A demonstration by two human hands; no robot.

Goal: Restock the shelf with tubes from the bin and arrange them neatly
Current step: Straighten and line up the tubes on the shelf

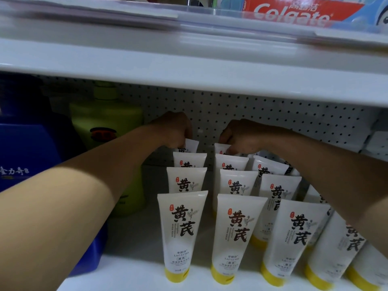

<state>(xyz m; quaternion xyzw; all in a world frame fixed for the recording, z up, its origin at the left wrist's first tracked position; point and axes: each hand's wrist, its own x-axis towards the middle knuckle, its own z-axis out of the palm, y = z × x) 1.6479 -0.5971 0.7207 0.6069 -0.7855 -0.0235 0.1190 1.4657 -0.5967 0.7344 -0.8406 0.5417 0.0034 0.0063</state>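
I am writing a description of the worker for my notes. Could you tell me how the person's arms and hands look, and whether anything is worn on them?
Both forearms are bare as far as the picture shows; no sleeve is visible. The left hand and the right hand wear no gloves. No watch, bracelet or ring can be seen, though the fingers are partly hidden and the far end of the shelf is dim.

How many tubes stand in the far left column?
4: the front tube, the second tube behind it, the third tube, and the back tube gripped by the left hand. Others may be hidden behind.
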